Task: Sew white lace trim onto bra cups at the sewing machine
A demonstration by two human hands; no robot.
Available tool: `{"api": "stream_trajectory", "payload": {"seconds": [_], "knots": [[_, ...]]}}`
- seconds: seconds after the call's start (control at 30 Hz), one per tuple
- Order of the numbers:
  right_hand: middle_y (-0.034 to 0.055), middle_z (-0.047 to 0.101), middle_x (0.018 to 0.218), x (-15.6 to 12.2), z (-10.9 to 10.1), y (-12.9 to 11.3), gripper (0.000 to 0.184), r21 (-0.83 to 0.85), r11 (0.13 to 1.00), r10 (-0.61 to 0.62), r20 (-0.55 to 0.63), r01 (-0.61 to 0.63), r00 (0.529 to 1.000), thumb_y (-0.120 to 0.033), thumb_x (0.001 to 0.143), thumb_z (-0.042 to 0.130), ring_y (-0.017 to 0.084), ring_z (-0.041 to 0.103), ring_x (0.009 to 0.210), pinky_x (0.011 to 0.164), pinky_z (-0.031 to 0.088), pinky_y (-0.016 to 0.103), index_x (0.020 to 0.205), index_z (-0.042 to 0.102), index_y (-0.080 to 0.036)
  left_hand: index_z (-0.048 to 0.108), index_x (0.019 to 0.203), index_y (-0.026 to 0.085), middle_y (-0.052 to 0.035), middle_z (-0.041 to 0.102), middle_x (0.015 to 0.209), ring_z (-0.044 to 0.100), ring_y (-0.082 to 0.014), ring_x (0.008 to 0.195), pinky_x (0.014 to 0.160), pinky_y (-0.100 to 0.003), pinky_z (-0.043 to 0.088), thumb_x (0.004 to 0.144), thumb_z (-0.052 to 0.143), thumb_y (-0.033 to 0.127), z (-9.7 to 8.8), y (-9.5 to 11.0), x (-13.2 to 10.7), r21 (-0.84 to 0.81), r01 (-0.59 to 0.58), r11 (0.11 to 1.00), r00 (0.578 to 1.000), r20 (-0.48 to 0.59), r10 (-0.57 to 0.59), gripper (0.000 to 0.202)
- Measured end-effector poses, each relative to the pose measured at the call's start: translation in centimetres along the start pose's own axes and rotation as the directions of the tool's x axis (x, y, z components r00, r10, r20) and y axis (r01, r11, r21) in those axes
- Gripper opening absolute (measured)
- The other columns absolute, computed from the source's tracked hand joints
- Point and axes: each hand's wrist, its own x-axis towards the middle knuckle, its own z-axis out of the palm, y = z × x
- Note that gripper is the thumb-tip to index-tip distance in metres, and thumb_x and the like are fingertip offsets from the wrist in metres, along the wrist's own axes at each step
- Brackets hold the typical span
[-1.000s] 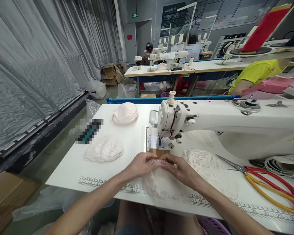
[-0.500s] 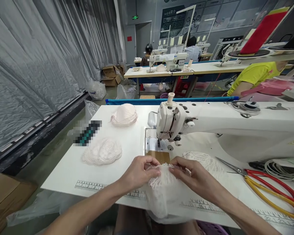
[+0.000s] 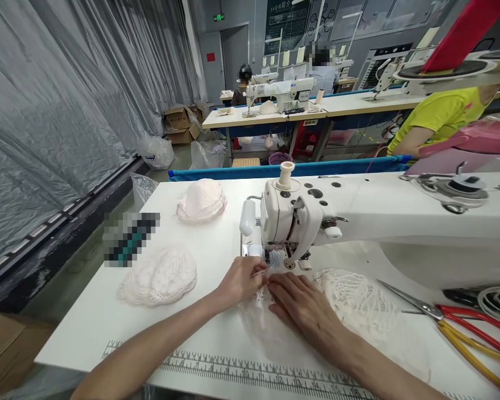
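Note:
The sewing machine [image 3: 283, 214] stands before me, its head above the bed. Near the presser foot my left hand [image 3: 244, 280] is closed, thumb and fingers pinching the edge of a sheer white lace fabric [image 3: 260, 328]. My right hand [image 3: 302, 305] lies over the same fabric just right of it, fingers stretched out flat and pointing left. The hands cover the lace's upper edge, so whether it lies under the foot is hidden. Another white lace piece [image 3: 354, 294] rests on the table to the right of my right hand.
On the left lie a pile of white lace pieces [image 3: 160, 278] and a pale pink stack of cups [image 3: 202, 200]. Scissors [image 3: 435, 311] with red and yellow handles lie at right. A printed ruler [image 3: 233, 372] runs along the front edge. A person in a yellow shirt [image 3: 441, 114] sits beyond.
Both hands have carried the lace fabric forward from the table's front edge to the needle area. My right hand has gone from pinching the edge to lying flat on it. The view has shifted.

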Motion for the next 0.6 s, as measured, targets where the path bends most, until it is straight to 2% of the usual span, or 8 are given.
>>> {"api": "stream_trajectory", "payload": {"seconds": [0.07, 0.13, 0.2, 0.27, 0.3, 0.33, 0.43, 0.6], "knots": [[0.0118, 0.064, 0.098, -0.1, 0.5, 0.6, 0.023, -0.035, 0.999, -0.001, 0.019, 0.002, 1.0, -0.028, 0.093, 0.043, 0.024, 0.057, 0.084, 0.071, 0.044, 0.037, 0.099, 0.059, -0.013, 0.064, 0.094, 0.017, -0.0028, 0.066, 0.078, 0.061, -0.0182, 0.073, 0.064, -0.027, 0.046, 0.079, 0.05, 0.016, -0.1, -0.2, 0.1, 0.183, -0.022, 0.983, 0.998, -0.061, 0.034, 0.02], [0.0128, 0.063, 0.103, -0.2, 0.9, 1.1, 0.024, -0.046, 0.999, -0.01, 0.014, 0.011, 1.0, -0.028, 0.093, 0.042, 0.025, 0.057, 0.088, 0.073, 0.044, 0.038, 0.099, 0.059, -0.013, 0.062, 0.095, 0.016, -0.0042, 0.064, 0.081, 0.058, -0.0179, 0.069, 0.058, -0.028, 0.044, 0.085, 0.045, 0.015, 0.0, -0.3, -0.1, 0.422, -0.049, 0.905, 0.975, -0.176, 0.135, 0.02], [0.014, 0.062, 0.108, -0.3, 1.1, 1.5, 0.026, -0.034, 0.999, -0.016, 0.006, 0.017, 1.0, -0.03, 0.094, 0.041, 0.024, 0.057, 0.089, 0.073, 0.044, 0.037, 0.1, 0.059, -0.013, 0.061, 0.095, 0.016, -0.0057, 0.062, 0.087, 0.057, -0.0163, 0.07, 0.056, -0.026, 0.044, 0.088, 0.039, 0.009, 0.2, -0.4, -0.7, 0.593, -0.149, 0.791, 0.907, -0.237, 0.348, 0.024], [0.0154, 0.06, 0.111, -0.4, 1.1, 1.6, 0.029, -0.014, 1.0, -0.021, 0.006, 0.021, 1.0, -0.031, 0.095, 0.038, 0.023, 0.058, 0.086, 0.071, 0.044, 0.037, 0.103, 0.058, -0.012, 0.059, 0.094, 0.015, -0.0052, 0.062, 0.09, 0.057, -0.0147, 0.075, 0.062, -0.026, 0.046, 0.089, 0.038, 0.005, 0.5, -0.3, -1.5, 0.665, -0.33, 0.67, 0.804, -0.174, 0.568, 0.024], [0.0159, 0.06, 0.112, -0.4, 1.0, 1.6, 0.03, -0.012, 1.0, -0.019, 0.011, 0.019, 1.0, -0.032, 0.095, 0.037, 0.023, 0.058, 0.085, 0.07, 0.044, 0.037, 0.104, 0.058, -0.012, 0.059, 0.094, 0.015, -0.0046, 0.062, 0.091, 0.057, -0.0144, 0.078, 0.066, -0.027, 0.046, 0.088, 0.04, 0.005, 0.6, -0.3, -1.8, 0.67, -0.409, 0.62, 0.763, -0.121, 0.635, 0.021], [0.016, 0.06, 0.113, -0.5, 1.0, 1.6, 0.031, -0.019, 1.0, -0.016, 0.015, 0.017, 1.0, -0.032, 0.095, 0.036, 0.022, 0.059, 0.083, 0.07, 0.044, 0.037, 0.105, 0.058, -0.012, 0.058, 0.093, 0.014, -0.004, 0.063, 0.092, 0.057, -0.0146, 0.081, 0.069, -0.028, 0.046, 0.088, 0.043, 0.006, 0.7, -0.4, -2.1, 0.662, -0.465, 0.588, 0.744, -0.067, 0.665, 0.018], [0.0144, 0.061, 0.112, -0.4, 1.1, 2.0, 0.03, -0.085, 0.996, -0.007, 0.005, 0.007, 1.0, -0.033, 0.095, 0.037, 0.021, 0.061, 0.076, 0.072, 0.044, 0.039, 0.102, 0.06, -0.015, 0.056, 0.095, 0.014, -0.0039, 0.064, 0.094, 0.058, -0.0156, 0.083, 0.069, -0.031, 0.045, 0.089, 0.046, 0.01, 0.8, -0.7, -2.0, 0.643, -0.487, 0.59, 0.776, 0.008, 0.631, 0.012], [0.0137, 0.069, 0.091, 0.3, 1.8, 3.7, 0.033, -0.191, 0.982, -0.02, -0.1, 0.0, 0.995, -0.034, 0.095, 0.036, 0.022, 0.062, 0.071, 0.075, 0.045, 0.041, 0.108, 0.059, -0.013, 0.056, 0.089, 0.015, -0.0026, 0.065, 0.094, 0.057, -0.0143, 0.082, 0.073, -0.031, 0.042, 0.089, 0.047, 0.011, 0.5, -1.9, 0.3, 0.612, -0.475, 0.633, 0.772, -0.055, 0.633, 0.01]]}}
